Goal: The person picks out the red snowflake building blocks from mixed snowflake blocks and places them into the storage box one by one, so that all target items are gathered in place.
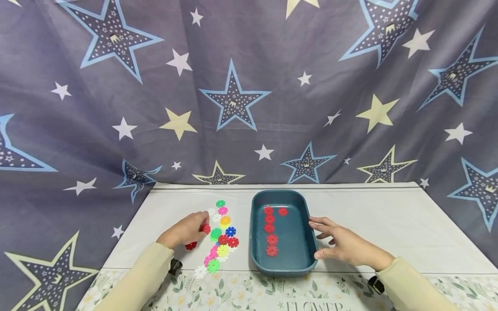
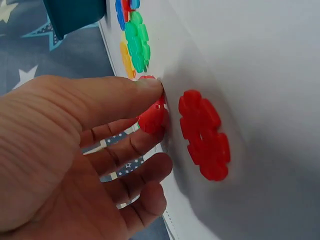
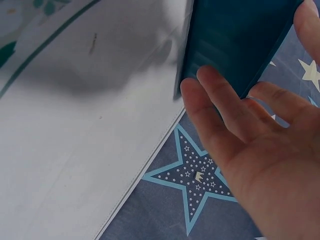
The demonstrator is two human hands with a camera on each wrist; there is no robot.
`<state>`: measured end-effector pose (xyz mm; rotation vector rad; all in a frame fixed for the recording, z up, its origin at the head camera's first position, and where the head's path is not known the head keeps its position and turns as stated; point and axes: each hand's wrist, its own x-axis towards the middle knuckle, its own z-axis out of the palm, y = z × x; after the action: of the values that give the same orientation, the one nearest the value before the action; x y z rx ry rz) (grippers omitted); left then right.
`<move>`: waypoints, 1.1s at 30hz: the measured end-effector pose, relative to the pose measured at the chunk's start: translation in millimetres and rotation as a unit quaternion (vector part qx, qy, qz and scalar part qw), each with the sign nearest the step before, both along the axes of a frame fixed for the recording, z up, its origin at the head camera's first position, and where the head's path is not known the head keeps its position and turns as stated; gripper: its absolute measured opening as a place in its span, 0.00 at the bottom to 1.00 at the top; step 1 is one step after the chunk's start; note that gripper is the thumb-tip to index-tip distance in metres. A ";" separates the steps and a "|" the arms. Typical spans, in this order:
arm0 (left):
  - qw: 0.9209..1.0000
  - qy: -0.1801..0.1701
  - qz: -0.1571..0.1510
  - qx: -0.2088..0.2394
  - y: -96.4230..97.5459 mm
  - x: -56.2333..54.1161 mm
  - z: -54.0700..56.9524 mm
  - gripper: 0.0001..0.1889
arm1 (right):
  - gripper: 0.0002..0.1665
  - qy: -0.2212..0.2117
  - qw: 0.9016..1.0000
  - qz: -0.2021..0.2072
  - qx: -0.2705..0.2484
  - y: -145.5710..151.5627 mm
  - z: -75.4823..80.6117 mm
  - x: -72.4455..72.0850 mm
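Observation:
My left hand (image 1: 189,229) pinches a red flower-shaped plastic disc (image 2: 153,116) between thumb and fingers, low over the white tabletop. Another red disc (image 2: 204,135) lies flat right beside it. To the right is a loose spread of discs, among them a green one (image 1: 213,266), a blue one (image 1: 231,232) and a dark red one (image 1: 233,242). In the blue tray (image 1: 292,271), several red discs (image 1: 269,229) form a column on the left, with a single red disc (image 1: 283,211) at upper right. My right hand (image 1: 342,244) touches the tray's right side with loosely extended fingers.
White mat (image 1: 389,233) covers the table, with a floral printed strip (image 1: 233,293) along the front. A grey star-patterned cloth (image 1: 272,56) hangs behind the table and around its sides.

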<state>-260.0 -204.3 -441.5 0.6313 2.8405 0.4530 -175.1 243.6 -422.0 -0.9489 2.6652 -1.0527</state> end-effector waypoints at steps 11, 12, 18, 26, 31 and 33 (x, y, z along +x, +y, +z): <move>1.000 0.024 -0.013 -0.016 -1.9 3.8 -1.3 0.12 | 0.48 0.011 1.000 0.004 0.004 -1.3 5.6 2.7; 0.999 0.025 -0.015 -0.016 -2.7 3.9 -1.5 0.12 | 0.48 0.012 1.000 0.004 0.004 -1.4 5.7 2.8; 0.994 0.095 -0.051 0.015 -7.9 2.5 0.0 0.12 | 0.48 0.008 1.000 0.004 0.004 -1.2 6.4 2.7; 0.969 0.222 -0.076 0.072 12.8 7.7 25.3 0.13 | 0.48 0.003 1.000 0.002 0.003 -0.8 7.0 2.3; 0.950 0.274 -0.117 0.097 37.4 15.1 45.2 0.13 | 0.48 0.005 1.000 0.002 0.001 -1.4 5.6 2.5; 0.944 0.282 -0.136 0.105 47.2 17.5 50.1 0.13 | 0.48 0.006 1.000 0.002 0.001 -1.7 5.3 2.5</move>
<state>-242.5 -157.1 -391.4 1.3729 3.1631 0.6106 -172.6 241.9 -416.7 -0.9626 2.6725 -1.0464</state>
